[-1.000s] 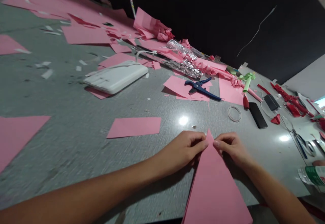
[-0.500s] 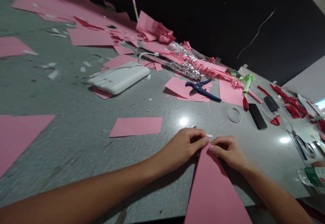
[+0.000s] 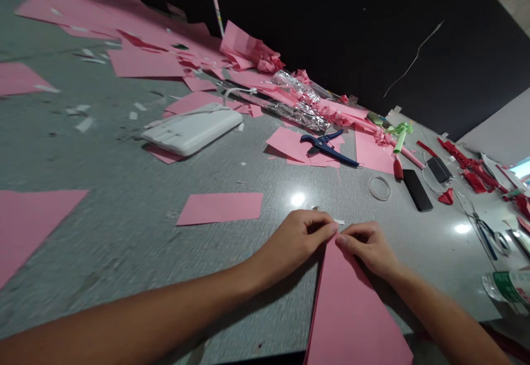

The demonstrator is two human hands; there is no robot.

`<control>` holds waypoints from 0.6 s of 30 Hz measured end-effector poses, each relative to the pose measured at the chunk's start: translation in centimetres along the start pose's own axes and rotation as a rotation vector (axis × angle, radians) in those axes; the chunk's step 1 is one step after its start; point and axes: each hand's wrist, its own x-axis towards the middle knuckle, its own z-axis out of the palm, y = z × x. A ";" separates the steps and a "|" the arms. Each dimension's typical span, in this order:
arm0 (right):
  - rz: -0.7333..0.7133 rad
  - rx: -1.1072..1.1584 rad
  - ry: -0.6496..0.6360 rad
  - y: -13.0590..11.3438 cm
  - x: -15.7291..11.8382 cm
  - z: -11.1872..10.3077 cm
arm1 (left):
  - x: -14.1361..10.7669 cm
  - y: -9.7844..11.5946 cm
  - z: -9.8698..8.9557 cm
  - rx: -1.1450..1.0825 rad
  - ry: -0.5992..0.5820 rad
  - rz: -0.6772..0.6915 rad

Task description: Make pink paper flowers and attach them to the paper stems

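A long strip of pink paper (image 3: 351, 310) runs from the table's front edge up to my hands, narrow at its far end. My left hand (image 3: 304, 238) pinches the left side of that far end between thumb and fingers. Close beside it, my right hand (image 3: 368, 249) pinches the right corner, the two thumbs almost touching. The paper's left side shows more than one layer. A small white scrap (image 3: 338, 222) lies just beyond the fingertips. Left of my hands, a small pink paper rectangle (image 3: 221, 209) rests flat on the table.
Beyond my hands lie blue-handled cutters (image 3: 329, 148) on pink paper pieces, a white power bank (image 3: 194, 130), a white ring (image 3: 380, 188) and a black phone (image 3: 417, 190). Crumpled foil (image 3: 302, 115) and pink scraps line the dark wall. A bottle (image 3: 507, 286) lies at right.
The near end of the pink paper has shifted slightly to the right, and its lower right corner now shows. Both hands keep their pinch at the far end. The whole view has shifted slightly.
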 end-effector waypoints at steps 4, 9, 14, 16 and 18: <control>-0.015 0.013 0.010 0.0 0.0 0.2 | 0.4 -0.1 -0.1 0.014 -0.040 -0.015; -0.024 -0.030 0.042 -0.4 0.0 0.1 | 0.5 0.1 -0.1 -0.059 0.051 0.002; -0.008 -0.071 0.026 -0.1 -0.2 -0.6 | 2.4 0.6 -4.9 -0.168 0.393 0.043; -0.011 -0.079 0.007 0.2 -0.3 -0.8 | 3.4 1.0 -7.9 -0.196 0.583 0.129; -0.018 -0.072 0.007 0.4 -0.4 -1.0 | 4.0 1.3 -9.8 -0.230 0.651 0.180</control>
